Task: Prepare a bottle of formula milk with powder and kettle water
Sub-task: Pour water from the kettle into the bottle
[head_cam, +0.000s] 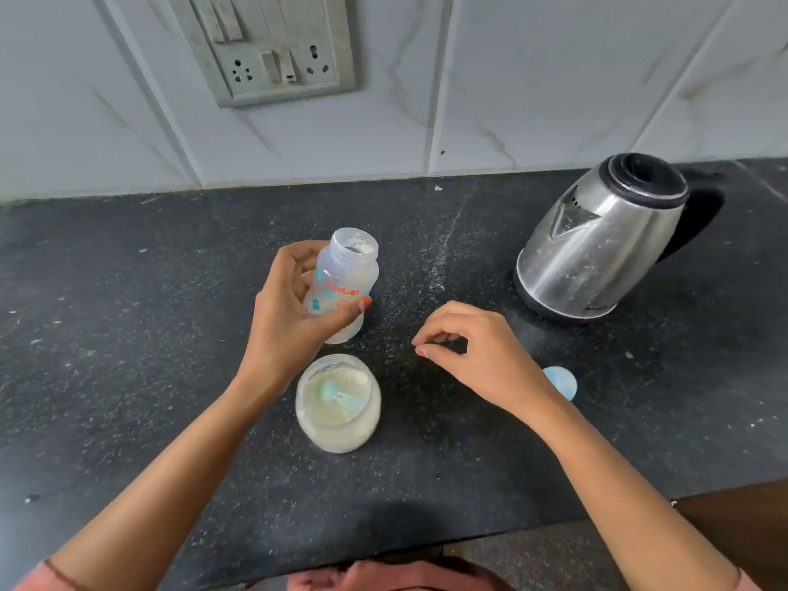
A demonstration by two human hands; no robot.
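Observation:
My left hand (pixel 285 311) grips a clear baby bottle (pixel 347 270) with orange print, upright and uncapped, with white powder clinging inside its neck. Just in front of it stands an open jar of formula powder (pixel 338 405) with a light blue scoop (pixel 337 394) lying in the powder. My right hand (pixel 473 356) hovers over the counter to the right of the jar, fingers loosely curled and holding nothing. A steel electric kettle (pixel 597 245) with a black rim and handle stands at the back right, lid open.
A pale blue round lid (pixel 563 381) lies on the dark stone counter (pixel 128 334), partly hidden behind my right wrist. Spilled powder dusts the counter's middle. A switch and socket panel (pixel 273 44) sits on the tiled wall. The counter's front edge runs near my body.

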